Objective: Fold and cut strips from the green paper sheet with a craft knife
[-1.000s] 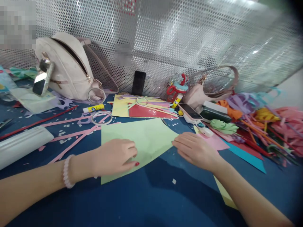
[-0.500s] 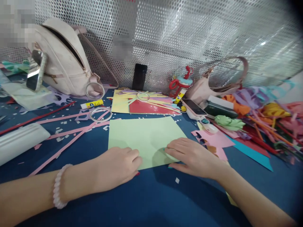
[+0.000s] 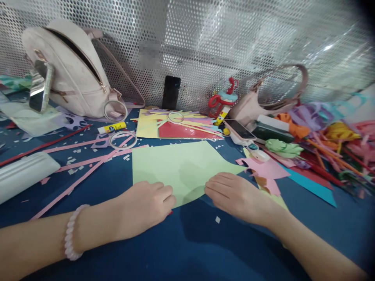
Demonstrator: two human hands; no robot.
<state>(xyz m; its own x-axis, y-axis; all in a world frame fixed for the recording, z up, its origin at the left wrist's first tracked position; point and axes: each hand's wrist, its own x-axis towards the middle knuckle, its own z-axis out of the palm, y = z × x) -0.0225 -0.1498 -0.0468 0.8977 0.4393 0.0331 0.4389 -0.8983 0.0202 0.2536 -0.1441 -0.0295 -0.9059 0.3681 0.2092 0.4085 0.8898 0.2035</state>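
Observation:
A sheet of light green paper lies in front of me, its right side bent and its far right corner stretched out to a point. My left hand is closed at the near left edge of the sheet, fingers curled over it and a red thumbnail just showing below. On the near right edge, my right hand has its fingers pressed together on the paper, with the thumb hidden underneath. A beaded bracelet circles my left wrist.
Behind the sheet lie paper strips on a red and yellow pack, with a phone upright beyond. A glue stick, tape rolls and a pale backpack are left. Pink scraps and a handbag are right.
The right side of the green paper has lifted and curved, its far corner swinging out to the right. My right thumb has gone under the sheet. My left hand has stayed put.

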